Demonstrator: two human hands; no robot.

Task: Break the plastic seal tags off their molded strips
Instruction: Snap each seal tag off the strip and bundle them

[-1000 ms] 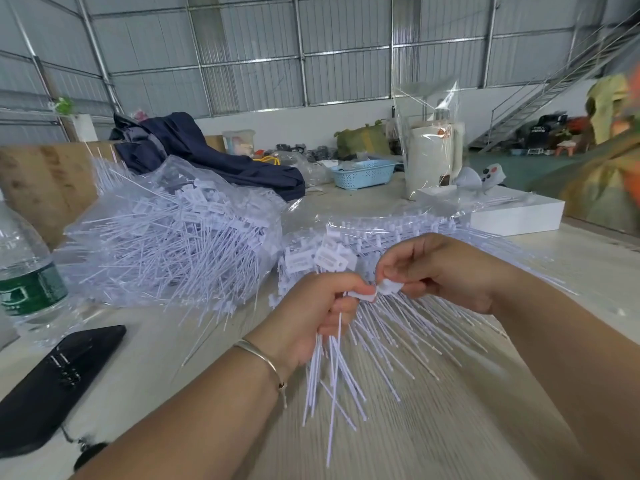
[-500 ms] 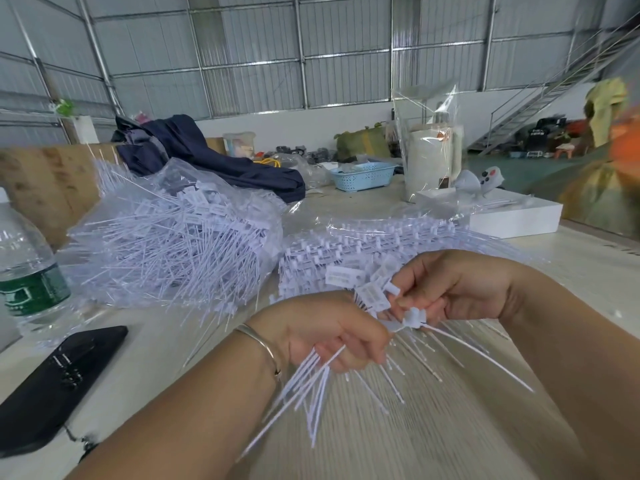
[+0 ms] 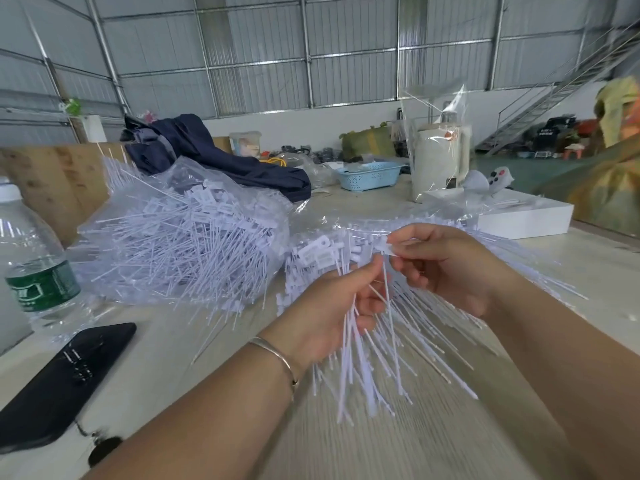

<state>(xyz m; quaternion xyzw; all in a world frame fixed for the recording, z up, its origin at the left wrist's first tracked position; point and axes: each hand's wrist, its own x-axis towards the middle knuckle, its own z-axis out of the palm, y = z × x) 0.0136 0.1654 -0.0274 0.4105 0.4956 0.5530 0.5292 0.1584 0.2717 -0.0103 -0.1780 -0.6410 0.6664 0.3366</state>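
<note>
My left hand (image 3: pixel 341 306) grips a bundle of white plastic seal tags (image 3: pixel 363 368) whose thin tails hang down over the table. Just to its right and slightly higher, my right hand (image 3: pixel 446 261) pinches the flat head of one white tag (image 3: pixel 388 244) between thumb and fingers. Under and behind both hands lies a heap of molded tag strips (image 3: pixel 346 247) with tails fanning out to the right. A large clear bag of white tags (image 3: pixel 183 244) sits to the left.
A water bottle (image 3: pixel 31 265) stands at the far left with a black phone (image 3: pixel 65 382) in front of it. Farther back are a dark blue jacket (image 3: pixel 207 157), a blue basket (image 3: pixel 369 174), a wrapped cream kettle (image 3: pixel 440 164) and a white box (image 3: pixel 526 220).
My right hand rose from low by the left fist to a higher spot, now pinching a tag head. The bundle in my left hand swung from slanting left back to hanging down.
</note>
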